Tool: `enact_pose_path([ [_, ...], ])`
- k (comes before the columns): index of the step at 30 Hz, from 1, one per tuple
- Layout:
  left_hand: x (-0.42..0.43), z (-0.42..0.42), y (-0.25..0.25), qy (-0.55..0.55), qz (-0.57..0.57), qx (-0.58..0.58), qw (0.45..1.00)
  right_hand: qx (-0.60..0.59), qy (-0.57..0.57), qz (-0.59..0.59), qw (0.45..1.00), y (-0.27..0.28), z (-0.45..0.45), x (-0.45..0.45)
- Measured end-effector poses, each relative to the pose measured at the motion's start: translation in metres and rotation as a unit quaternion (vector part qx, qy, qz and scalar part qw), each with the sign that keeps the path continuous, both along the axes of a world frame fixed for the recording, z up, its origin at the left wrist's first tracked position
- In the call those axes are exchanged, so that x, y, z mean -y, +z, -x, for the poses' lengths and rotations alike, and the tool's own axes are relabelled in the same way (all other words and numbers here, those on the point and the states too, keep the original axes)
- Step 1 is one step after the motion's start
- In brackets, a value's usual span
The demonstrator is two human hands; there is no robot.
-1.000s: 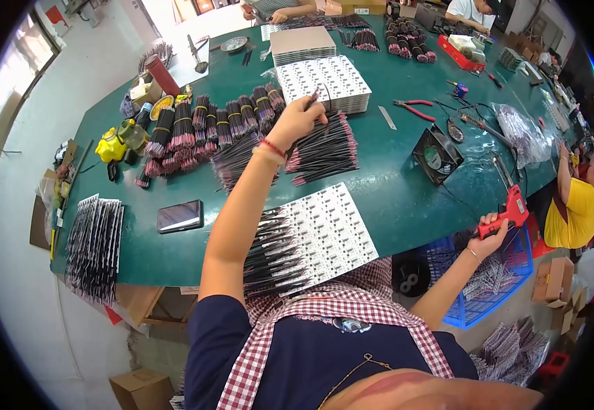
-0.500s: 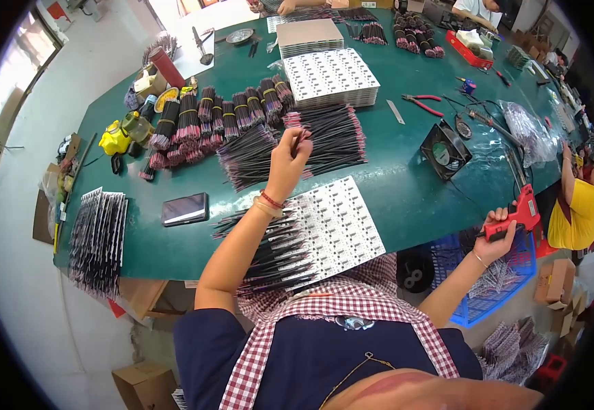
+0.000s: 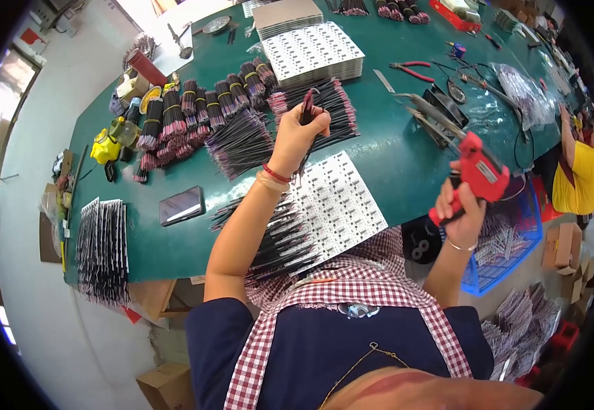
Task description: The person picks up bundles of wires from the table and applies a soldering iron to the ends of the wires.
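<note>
My left hand [image 3: 302, 131] is closed around a few thin black wires [image 3: 306, 109] with reddish ends, which stick out above and below the fingers. Under it lies a white printed card [image 3: 341, 205], its left part covered by rows of black wires [image 3: 280, 239]. Loose black wires with pink tips [image 3: 345, 113] are spread just behind the hand. My right hand [image 3: 462, 212] grips a red glue gun [image 3: 481, 171], slightly blurred, its nozzle side pointing up and left over the table. The nozzle overlaps a black fan [image 3: 440, 113] in view.
A phone [image 3: 181, 206] and a stack of wired cards [image 3: 102, 249] lie at left. Wire bundles [image 3: 174, 116] and stacked printed cards [image 3: 314, 55] stand behind. Red-handled pliers [image 3: 413, 65] rest beyond the fan. A blue basket [image 3: 492, 273] is below right; a person in yellow [image 3: 577, 178] is farther right.
My right hand has brought the glue gun left, toward the card. The left hand has turned slightly, and wires now show in its grip. The whole view has shifted a little.
</note>
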State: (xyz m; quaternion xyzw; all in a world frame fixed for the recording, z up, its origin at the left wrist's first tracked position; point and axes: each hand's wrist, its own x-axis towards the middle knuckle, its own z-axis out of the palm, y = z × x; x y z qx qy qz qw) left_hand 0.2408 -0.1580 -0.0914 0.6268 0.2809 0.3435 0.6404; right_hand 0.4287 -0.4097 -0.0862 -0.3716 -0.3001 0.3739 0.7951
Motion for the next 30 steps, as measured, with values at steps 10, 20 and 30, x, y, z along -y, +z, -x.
enact_pose_path([
  [10, 0.017, 0.0, 0.016, 0.006, -0.028, -0.073, 0.997, 0.038, 0.038, 0.047, 0.997, 0.008, 0.035, -0.039],
  [20, 0.017, -0.005, 0.007, -0.01, -0.023, -0.046, 0.999, 0.036, 0.04, 0.065, 0.996, 0.01, 0.036, -0.038],
  [30, 0.007, -0.008, 0.009, 0.02, -0.023, -0.108, 0.994, 0.043, 0.013, 0.056, 0.997, 0.012, 0.035, -0.035],
])
